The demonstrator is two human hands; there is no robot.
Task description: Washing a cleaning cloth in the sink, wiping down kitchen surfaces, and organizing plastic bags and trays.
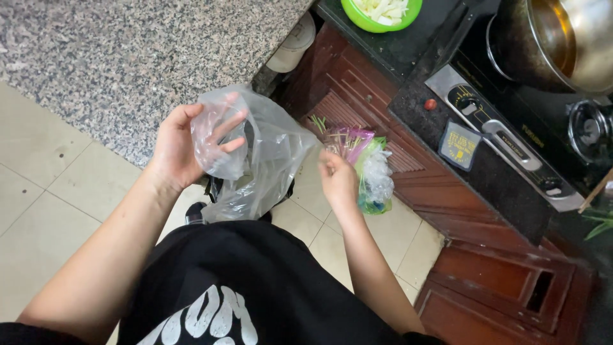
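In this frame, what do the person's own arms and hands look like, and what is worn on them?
Both arms are bare from above the elbow down to the left hand and the right hand: no sleeves reach the forearms, and no gloves, watch, bracelets or rings show. The fingers are uncovered. The only clothing in view is a black garment with large white print, low in the picture.

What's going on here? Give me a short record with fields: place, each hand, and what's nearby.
Place: kitchen, tiled floor, speckled granite counter
Left hand: fingers inside a crumpled clear plastic bag, holding it open
Right hand: gripping the bag's edge
Nearby: bundle of coloured plastic bags below, green bowl of pale cut pieces, metal pot on black stove
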